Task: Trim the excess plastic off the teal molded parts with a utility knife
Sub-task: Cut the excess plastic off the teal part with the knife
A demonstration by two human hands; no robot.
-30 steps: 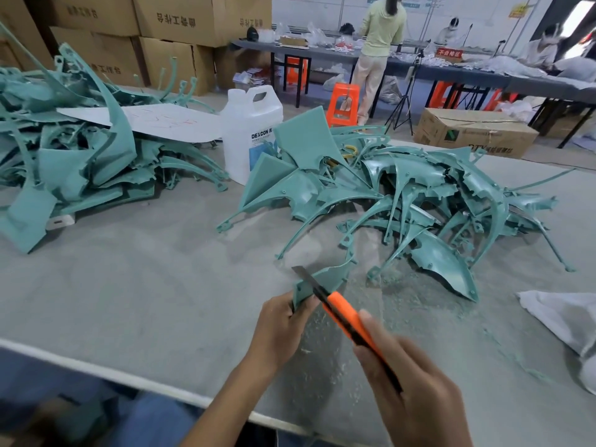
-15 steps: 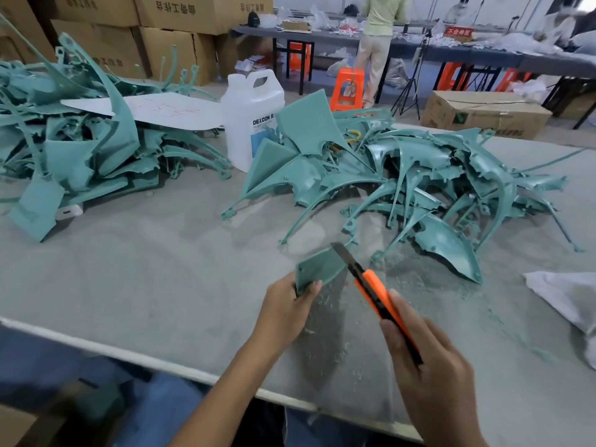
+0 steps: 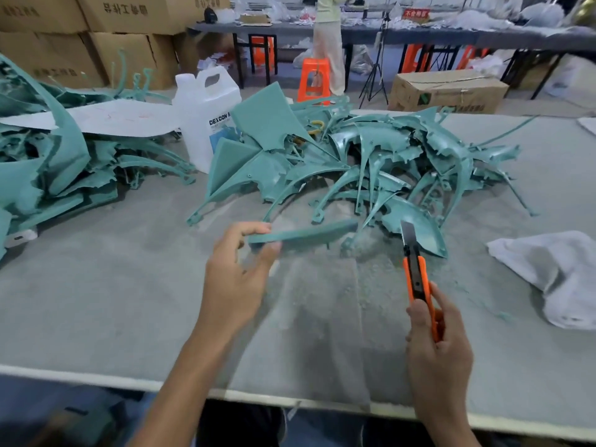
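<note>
My left hand (image 3: 237,279) pinches one end of a flat teal molded part (image 3: 303,235), held level above the grey table (image 3: 96,301) with its long side pointing right. My right hand (image 3: 437,346) grips an orange utility knife (image 3: 417,275), blade out and pointing up and away, well to the right of the part and not touching it. A big heap of teal molded parts (image 3: 354,166) lies just beyond both hands. A second heap of teal parts (image 3: 48,162) fills the table's left side.
A white plastic jug (image 3: 206,117) stands between the heaps, with a white sheet (image 3: 113,119) lying on the left one. A white cloth (image 3: 561,272) lies at the right. Teal shavings (image 3: 364,285) dust the table. Cardboard boxes, orange stools and a standing person are behind.
My left hand has turned the part from upright to flat and swung it leftward. My right hand has drawn the knife away to the right, off the part.
</note>
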